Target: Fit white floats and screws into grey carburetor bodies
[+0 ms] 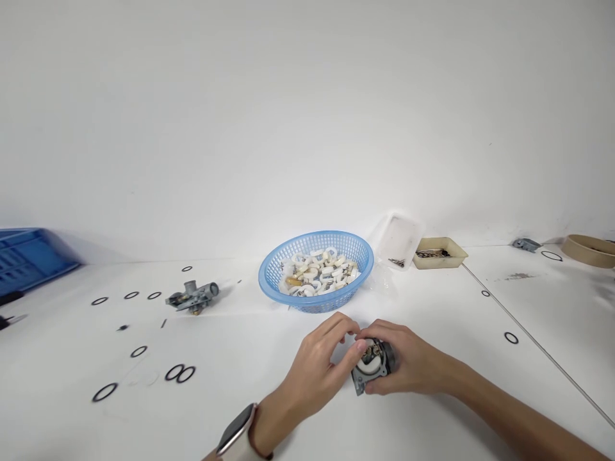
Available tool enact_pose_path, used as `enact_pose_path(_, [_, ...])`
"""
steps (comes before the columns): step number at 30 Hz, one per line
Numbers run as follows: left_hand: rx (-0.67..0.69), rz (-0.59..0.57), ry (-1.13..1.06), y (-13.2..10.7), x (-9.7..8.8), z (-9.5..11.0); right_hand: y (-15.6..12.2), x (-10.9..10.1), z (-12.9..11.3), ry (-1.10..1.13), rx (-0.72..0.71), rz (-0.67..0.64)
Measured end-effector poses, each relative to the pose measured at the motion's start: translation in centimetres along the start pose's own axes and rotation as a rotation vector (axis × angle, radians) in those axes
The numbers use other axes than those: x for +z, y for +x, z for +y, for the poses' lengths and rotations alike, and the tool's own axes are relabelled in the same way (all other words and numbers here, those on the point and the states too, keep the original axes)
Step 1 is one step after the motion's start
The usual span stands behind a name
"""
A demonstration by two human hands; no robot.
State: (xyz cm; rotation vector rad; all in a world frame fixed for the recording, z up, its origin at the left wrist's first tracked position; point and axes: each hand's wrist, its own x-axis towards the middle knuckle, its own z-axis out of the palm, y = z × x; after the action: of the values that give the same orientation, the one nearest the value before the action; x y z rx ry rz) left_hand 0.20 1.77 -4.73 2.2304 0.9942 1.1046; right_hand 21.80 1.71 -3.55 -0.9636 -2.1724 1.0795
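Observation:
My right hand (pixel 408 358) is wrapped round a grey metal carburetor (pixel 358 381), its open bowl side facing up. Inside the opening sits a white plastic float (pixel 370 365) beside small brass parts. My left hand (pixel 319 362), with a watch on its wrist, reaches in from the left. Its thumb and curled index finger come together at the carburetor's upper left edge; whatever is between those fingertips is too small to make out. Just beyond the hands stands a blue plastic basket (pixel 314 302) holding many white floats (pixel 327 269).
Another carburetor (pixel 193 297) lies to the left, among scattered black rubber rings (pixel 104 392). Behind on the right are a clear plastic tray (pixel 398 237), a cream tray (pixel 444 261) of small metal parts and a round tan container (pixel 589 251). A blue crate (pixel 33 256) stands far left.

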Motion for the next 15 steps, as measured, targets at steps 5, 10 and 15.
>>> enact_pose_path(5, [0.018, 0.005, 0.003, 0.0, 0.3, -0.4, -0.1, 0.0, 0.2, 0.004, 0.011, -0.001])
enact_pose_path(10, [0.021, 0.011, 0.01, -0.1, 0.4, -0.8, -0.3, 0.0, -0.1, 0.009, 0.048, -0.007])
enact_pose_path(15, [0.074, 0.03, 0.078, -0.2, 0.5, -1.1, -0.3, -0.7, 0.5, -0.027, 0.061, 0.059])
